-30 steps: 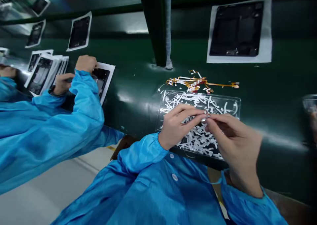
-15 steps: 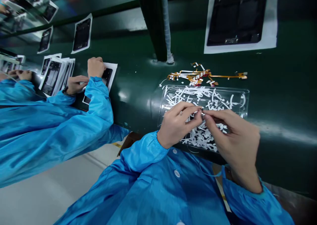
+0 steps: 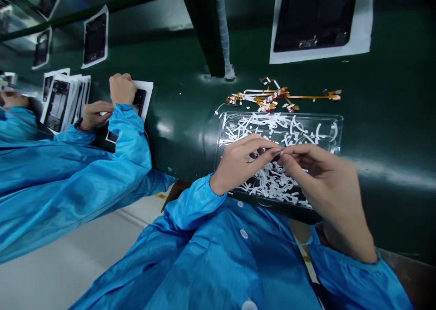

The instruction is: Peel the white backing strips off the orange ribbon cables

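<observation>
My left hand (image 3: 240, 162) is closed in a pinch above a clear plastic tray (image 3: 335, 117). My right hand (image 3: 329, 182) is pinched too, and its fingertips meet those of the left hand. Between the fingertips is something tiny, mostly hidden, too small to name. White paper-like strips (image 3: 272, 185) lie heaped in the tray under both hands. Just behind the tray sits a loose pile of orange flex cables (image 3: 269, 96) with white tabs on them; one cable (image 3: 313, 97) stretches out to the right.
A dark flat device part on a white sheet (image 3: 316, 57) lies at the back right. A dark post (image 3: 207, 32) with a wrapped cable rises behind the flex cables. On the left, a co-worker's hand (image 3: 122, 89) works beside a stack of sheeted parts (image 3: 57, 101).
My hands stay together over the tray, and the small shiny bit between the fingertips is now less visible. The whole view has shifted slightly.
</observation>
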Demonstrator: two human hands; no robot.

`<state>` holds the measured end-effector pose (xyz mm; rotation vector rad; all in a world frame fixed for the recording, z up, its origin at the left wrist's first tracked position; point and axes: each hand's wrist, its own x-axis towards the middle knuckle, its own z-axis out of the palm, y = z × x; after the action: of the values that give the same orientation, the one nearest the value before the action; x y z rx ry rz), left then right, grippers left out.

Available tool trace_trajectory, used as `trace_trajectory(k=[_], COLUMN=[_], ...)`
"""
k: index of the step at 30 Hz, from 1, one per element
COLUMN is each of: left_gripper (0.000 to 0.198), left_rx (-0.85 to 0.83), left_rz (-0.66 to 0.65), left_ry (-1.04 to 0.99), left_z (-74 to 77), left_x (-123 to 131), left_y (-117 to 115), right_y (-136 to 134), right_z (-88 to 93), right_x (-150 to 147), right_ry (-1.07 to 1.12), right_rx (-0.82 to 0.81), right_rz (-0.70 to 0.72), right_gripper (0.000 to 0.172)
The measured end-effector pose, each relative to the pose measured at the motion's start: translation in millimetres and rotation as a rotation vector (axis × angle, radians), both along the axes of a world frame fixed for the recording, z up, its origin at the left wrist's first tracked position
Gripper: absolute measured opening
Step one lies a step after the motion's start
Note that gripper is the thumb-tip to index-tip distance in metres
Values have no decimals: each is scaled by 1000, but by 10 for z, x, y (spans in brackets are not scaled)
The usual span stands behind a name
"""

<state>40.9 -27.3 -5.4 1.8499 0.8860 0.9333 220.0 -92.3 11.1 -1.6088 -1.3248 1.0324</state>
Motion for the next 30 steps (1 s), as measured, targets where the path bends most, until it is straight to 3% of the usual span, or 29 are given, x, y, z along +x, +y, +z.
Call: trace_trajectory(k=[5, 10, 14, 17, 21, 30], left_gripper=[19, 17, 16, 17, 14, 9], left_rx=[-38, 21, 27, 191, 475, 529], left_rz=[121, 102, 192, 289, 246, 234], left_ry=[-66, -34, -15, 64, 260, 280], left_z=[-11, -5, -10, -34, -102, -116], left_x=[-58, -69, -74, -96, -96, -55], left_y=[26, 8, 1, -42, -95, -28], right_y=[53, 87, 106, 112, 113, 114], right_z=[37, 37, 35, 40, 45, -24], right_x=[1, -43, -78, -93, -119, -109], right_ry=[33, 63, 20, 51, 73, -13], right_rx=[-99, -87, -97, -121, -107, -59], right_rz=[-32, -14, -50, -85, -88, 5], right_gripper=[19, 17, 16, 16, 15, 17])
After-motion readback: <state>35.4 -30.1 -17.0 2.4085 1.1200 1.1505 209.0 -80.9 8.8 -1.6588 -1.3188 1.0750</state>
